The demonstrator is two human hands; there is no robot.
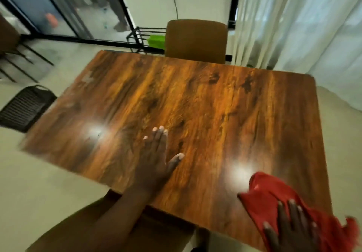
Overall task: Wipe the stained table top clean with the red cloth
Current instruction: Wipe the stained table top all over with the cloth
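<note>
I see the left hand (154, 161) lying flat on the wooden table top (205, 104), palm down near the near edge, its four fingers (159, 136) pressed together and pointing away, the thumb splayed out to the right. It holds nothing. The right hand (291, 230) sits at the near right corner with its fingers spread wide and pressed down on the red cloth (268, 191), pinning it flat rather than gripping it. The cloth lies crumpled on the table, one end trailing off the right edge. Two bright glare spots show on the glossy surface. A pale patch (88, 78) marks the far left corner. A brown chair (195, 40) stands at the far side.
</note>
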